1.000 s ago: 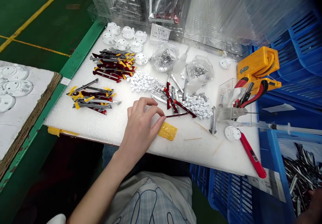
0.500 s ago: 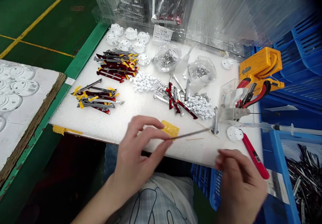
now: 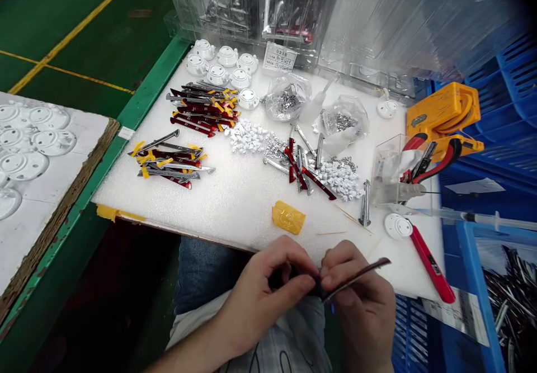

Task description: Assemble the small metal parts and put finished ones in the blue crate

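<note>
White tabletop (image 3: 235,211) is seen beyond the fingers (image 3: 300,255); handling is now two-handed, the left hand (image 3: 268,292) being pinched closed, contents hidden, beside the right hand (image 3: 369,303), by which the dark strip (image 3: 371,269), earlier left-held alone, is gripped

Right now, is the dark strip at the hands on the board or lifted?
Lifted: the right hand holds the strip slantwise, one end jutting out. Whether the left hand also holds it, I cannot tell.
</note>
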{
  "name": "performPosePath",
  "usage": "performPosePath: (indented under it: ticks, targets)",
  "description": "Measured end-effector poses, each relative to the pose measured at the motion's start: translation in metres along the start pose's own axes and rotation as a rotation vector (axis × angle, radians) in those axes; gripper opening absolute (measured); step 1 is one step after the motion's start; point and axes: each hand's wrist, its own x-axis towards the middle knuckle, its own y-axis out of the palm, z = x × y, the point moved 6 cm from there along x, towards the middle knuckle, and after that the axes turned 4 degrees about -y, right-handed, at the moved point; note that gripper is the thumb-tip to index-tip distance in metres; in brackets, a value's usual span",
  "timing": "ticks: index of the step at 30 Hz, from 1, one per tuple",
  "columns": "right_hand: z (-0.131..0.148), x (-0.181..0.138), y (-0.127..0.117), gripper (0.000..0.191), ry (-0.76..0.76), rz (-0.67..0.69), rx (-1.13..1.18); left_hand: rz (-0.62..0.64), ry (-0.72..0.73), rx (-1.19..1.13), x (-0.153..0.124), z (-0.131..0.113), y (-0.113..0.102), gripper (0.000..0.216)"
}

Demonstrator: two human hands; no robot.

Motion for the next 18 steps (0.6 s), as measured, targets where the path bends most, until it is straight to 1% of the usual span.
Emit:
performPosePath:
  ticks: [2, 4, 7, 9, 13, 16, 18]
  targets:
    - [0.003, 0.004, -0.001, 0.023, -0.008, -0.014, -0.093, -0.091, 0.074, 0.099, -0.002, -0.007, -0.009, 0.025]
    - [0.006, 0.008, 0.002, 0.019, -0.012, 0.017, -0.199, -0.152, 0.148, 0.105, -0.005, -0.015, -0.016, 0.014]
    - [0.011, 0.011, 0.011, 0.014, -0.047, 0.103, -0.303, -0.204, 0.238, 0.079, -0.006, -0.025, -0.02, 0.017]
    - [0.013, 0.011, 0.016, 0.014, -0.078, 0.139, -0.363, -0.227, 0.265, 0.079, -0.005, -0.03, -0.019, 0.017]
    - [0.016, 0.009, 0.019, 0.013, -0.142, 0.164, -0.459, -0.284, 0.29, 0.083, -0.005, -0.035, -0.018, 0.004]
    - [0.015, 0.007, 0.019, 0.014, -0.16, 0.197, -0.492, -0.312, 0.325, 0.091, -0.006, -0.037, -0.018, 0.013]
    - [0.016, 0.007, 0.018, 0.015, -0.177, 0.201, -0.523, -0.322, 0.362, 0.111, -0.007, -0.038, -0.018, 0.012]
